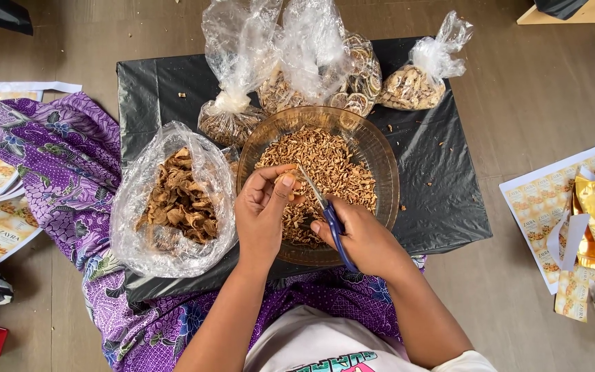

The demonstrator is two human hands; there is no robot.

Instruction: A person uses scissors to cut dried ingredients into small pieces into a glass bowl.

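Two fingertips of the left hand point(262, 215) pinch one small dried piece point(287, 180) above the glass bowl point(383, 165), and the blades of the blue-handled scissors point(325, 210) stand just beside it, partly spread. The right hand point(363, 238) has its fingers closed through the handles. In my judgement the blades could nip the left thumb, because the piece is so short (it hardly shows past the fingers). Cut bits may also jump onto the black sheet point(435, 200). Both wrists come from below, bent inward over the bowl; the open bag of larger dried pieces point(177, 200) lies left.
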